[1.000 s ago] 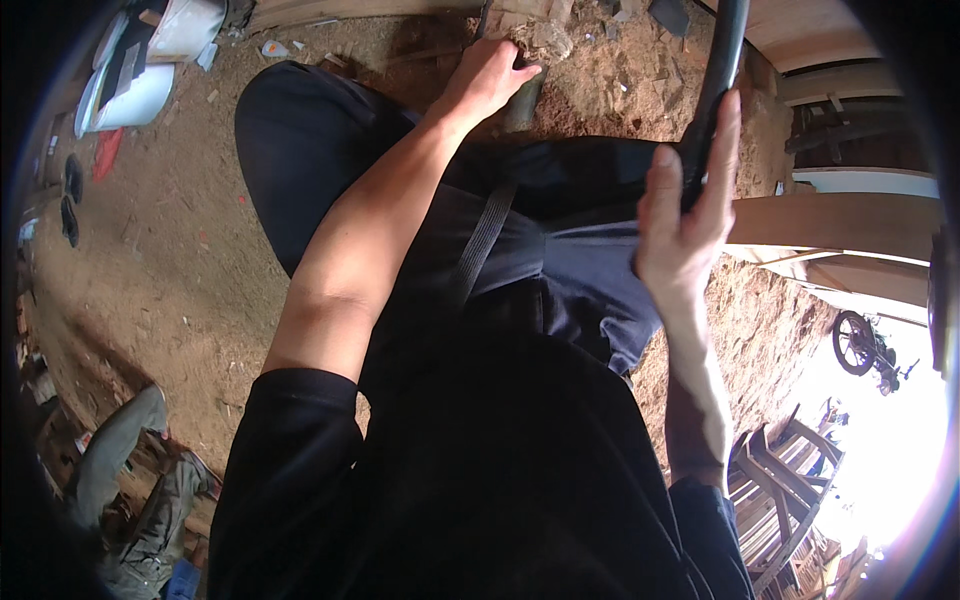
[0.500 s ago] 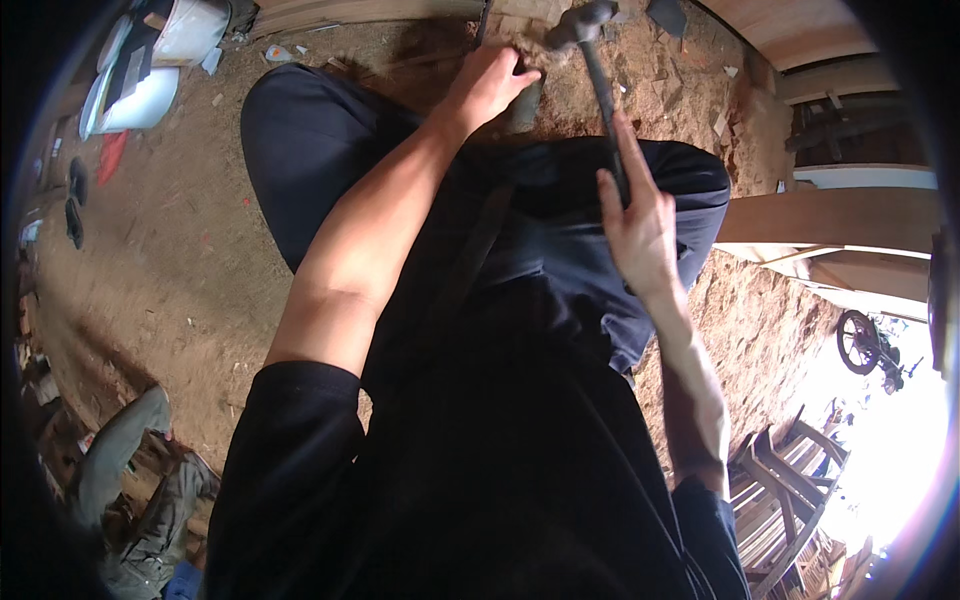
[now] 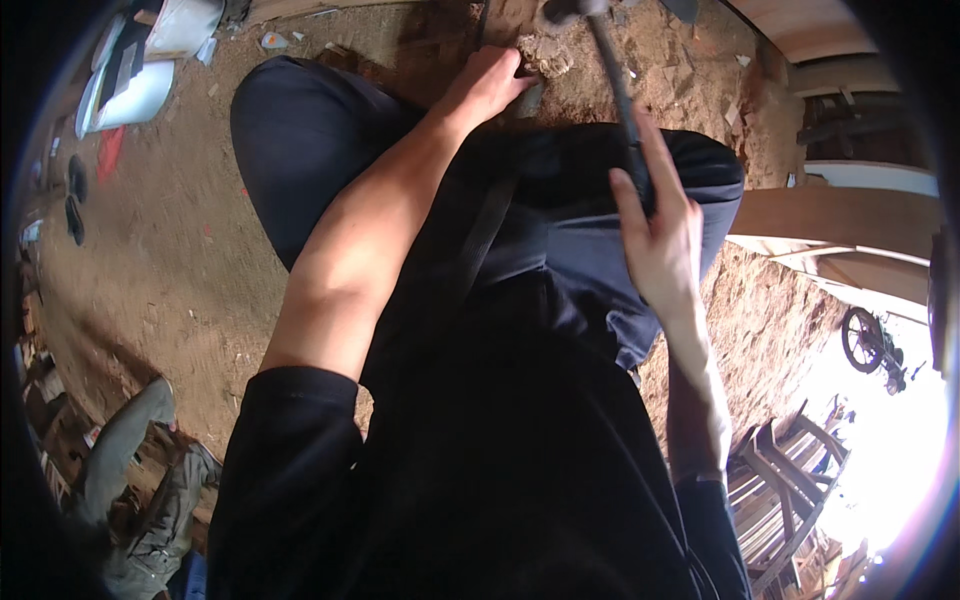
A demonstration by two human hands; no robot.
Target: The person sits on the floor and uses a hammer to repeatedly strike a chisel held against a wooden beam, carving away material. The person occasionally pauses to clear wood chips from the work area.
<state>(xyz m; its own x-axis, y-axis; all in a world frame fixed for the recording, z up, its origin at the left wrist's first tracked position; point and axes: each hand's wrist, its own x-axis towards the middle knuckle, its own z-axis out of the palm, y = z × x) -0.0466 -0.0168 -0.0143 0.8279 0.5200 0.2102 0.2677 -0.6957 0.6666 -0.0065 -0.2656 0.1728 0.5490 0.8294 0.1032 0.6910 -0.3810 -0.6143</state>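
My right hand (image 3: 662,235) is wrapped round the dark handle of a hammer (image 3: 618,82), its thumb and forefinger stretched along it. The hammer's head is slightly blurred at the top edge, above and to the right of my left hand (image 3: 488,85). That hand is closed, thumb and fingers pressed together, against a rough, frayed tan lump (image 3: 548,56). Just below its fingertips shows a short greyish piece (image 3: 528,100). What exactly my left fingers grip is hidden. Both hands are beyond my crossed legs in dark trousers (image 3: 310,150).
Bare earth with scattered chips surrounds me. White buckets (image 3: 140,95) and a red scrap (image 3: 111,152) lie far left. Another person's legs (image 3: 125,450) show at the lower left. Wooden boards (image 3: 840,215) stand on the right, with a stacked wooden frame (image 3: 790,480) and a motorcycle (image 3: 872,345) beyond.
The hammer's head has moved up and slightly left, away from the frayed lump, which shows more fully now. My right hand has shifted a little right; my left hand stays nearly in place.
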